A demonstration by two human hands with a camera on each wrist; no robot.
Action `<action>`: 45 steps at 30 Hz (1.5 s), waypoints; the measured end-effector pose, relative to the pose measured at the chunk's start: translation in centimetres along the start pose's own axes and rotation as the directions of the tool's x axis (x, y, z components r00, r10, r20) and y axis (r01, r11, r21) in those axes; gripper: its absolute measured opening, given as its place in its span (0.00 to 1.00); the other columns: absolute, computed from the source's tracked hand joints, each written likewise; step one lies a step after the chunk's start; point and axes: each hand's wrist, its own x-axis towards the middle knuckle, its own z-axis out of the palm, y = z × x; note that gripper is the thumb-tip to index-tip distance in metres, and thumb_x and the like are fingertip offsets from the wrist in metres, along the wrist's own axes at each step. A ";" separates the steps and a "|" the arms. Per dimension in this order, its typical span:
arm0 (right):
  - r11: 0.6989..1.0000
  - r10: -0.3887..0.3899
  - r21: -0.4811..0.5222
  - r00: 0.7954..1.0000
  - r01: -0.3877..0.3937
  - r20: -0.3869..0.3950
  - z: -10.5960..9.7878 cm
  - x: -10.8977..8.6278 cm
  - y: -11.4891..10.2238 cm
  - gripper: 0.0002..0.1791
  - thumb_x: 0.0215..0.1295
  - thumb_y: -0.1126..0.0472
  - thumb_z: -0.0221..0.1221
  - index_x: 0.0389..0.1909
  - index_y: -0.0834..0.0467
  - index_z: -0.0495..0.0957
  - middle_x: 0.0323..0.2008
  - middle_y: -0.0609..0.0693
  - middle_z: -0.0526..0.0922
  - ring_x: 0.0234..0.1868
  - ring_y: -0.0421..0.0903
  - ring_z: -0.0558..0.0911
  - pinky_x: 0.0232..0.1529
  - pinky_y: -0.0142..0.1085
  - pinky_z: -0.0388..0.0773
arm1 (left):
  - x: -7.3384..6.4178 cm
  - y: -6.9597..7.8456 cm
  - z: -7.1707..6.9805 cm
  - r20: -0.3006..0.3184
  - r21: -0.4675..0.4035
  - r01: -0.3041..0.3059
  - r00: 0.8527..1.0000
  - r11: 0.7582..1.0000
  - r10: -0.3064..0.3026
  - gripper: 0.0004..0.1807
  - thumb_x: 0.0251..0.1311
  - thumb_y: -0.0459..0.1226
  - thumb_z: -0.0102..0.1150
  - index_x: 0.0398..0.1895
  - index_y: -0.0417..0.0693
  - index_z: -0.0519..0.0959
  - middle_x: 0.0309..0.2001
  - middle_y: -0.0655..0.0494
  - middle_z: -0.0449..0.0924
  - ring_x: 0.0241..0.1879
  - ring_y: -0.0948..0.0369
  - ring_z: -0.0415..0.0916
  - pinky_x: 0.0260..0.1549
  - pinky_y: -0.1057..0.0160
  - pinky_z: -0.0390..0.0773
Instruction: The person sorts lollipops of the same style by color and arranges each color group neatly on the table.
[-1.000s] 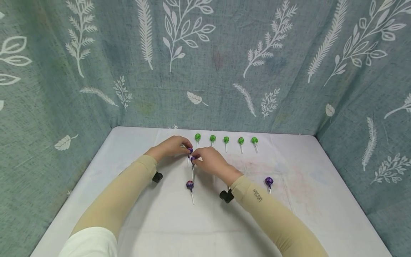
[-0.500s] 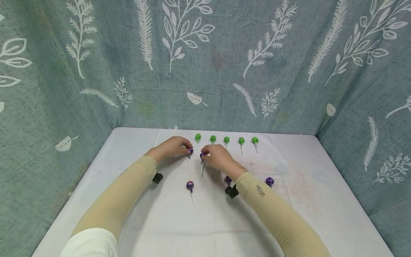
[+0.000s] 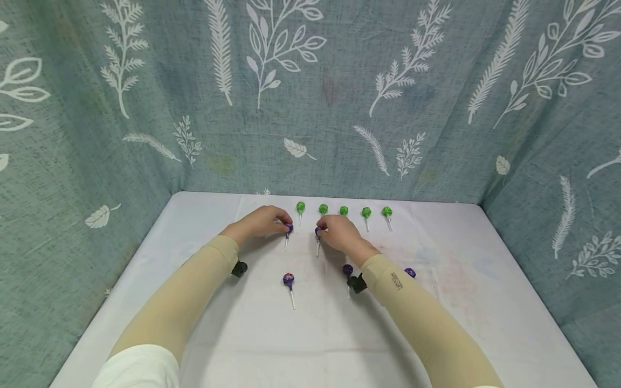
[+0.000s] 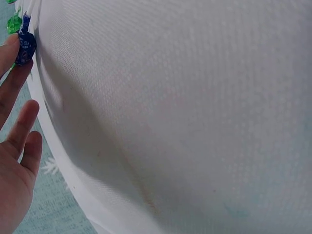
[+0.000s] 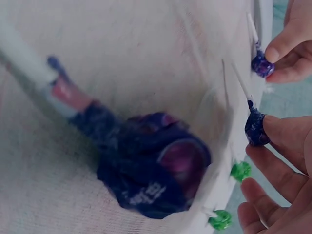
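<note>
At the back left of the table, my left hand (image 3: 262,221) pinches the wrapped head of a purple lollipop (image 3: 289,228) between thumb and finger; its white stick points toward me. To the right of it my right hand (image 3: 341,233) pinches another purple lollipop (image 3: 318,232), whose stick hangs down toward the cloth. The right wrist view has this lollipop (image 5: 255,129) at my fingertips, with the left one (image 5: 262,66) above it. Whether the right lollipop touches the cloth I cannot tell. Behind both hands lies a row of green lollipops (image 3: 366,212), one partly covered by my right hand.
One purple lollipop (image 3: 288,279) lies nearer me in the middle. Another (image 3: 347,269) lies beside the right wrist camera (image 3: 358,283), and a third (image 3: 409,272) is partly behind the right forearm. A leaf-patterned curtain (image 3: 310,151) stands behind the white table (image 3: 301,345).
My right hand has moved right with its lollipop, away from the left hand. The purple lollipop by the right wrist has come into view. My left hand stays in place.
</note>
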 end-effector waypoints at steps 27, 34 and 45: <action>1.000 0.015 0.019 1.000 -0.016 0.025 0.0 -0.5 0.5 0.20 0.62 0.54 0.56 0.55 0.52 0.73 0.48 0.50 0.77 0.48 0.47 0.75 0.48 0.41 0.72 | -1.6 0.9 -0.2 -0.026 -0.052 0.033 0.999 0.998 -0.034 0.17 0.55 0.48 0.59 0.49 0.58 0.77 0.45 0.65 0.76 0.50 0.61 0.70 0.47 0.56 0.70; 0.998 -0.026 0.048 1.000 0.026 -0.015 -0.8 -2.1 1.0 0.19 0.60 0.55 0.57 0.54 0.51 0.74 0.47 0.51 0.77 0.47 0.47 0.75 0.47 0.41 0.71 | -2.7 1.2 -0.3 -0.090 -0.058 0.002 0.996 0.998 -0.007 0.20 0.54 0.50 0.59 0.51 0.62 0.76 0.49 0.70 0.73 0.54 0.63 0.66 0.53 0.56 0.65; 0.996 -0.010 0.089 1.000 0.009 0.003 -1.5 -6.2 1.8 0.20 0.61 0.52 0.56 0.55 0.50 0.73 0.49 0.49 0.76 0.49 0.47 0.74 0.47 0.42 0.71 | -5.9 2.9 0.0 -0.106 -0.079 -0.081 0.992 0.994 0.072 0.23 0.53 0.53 0.59 0.52 0.60 0.75 0.52 0.70 0.72 0.56 0.63 0.65 0.55 0.56 0.64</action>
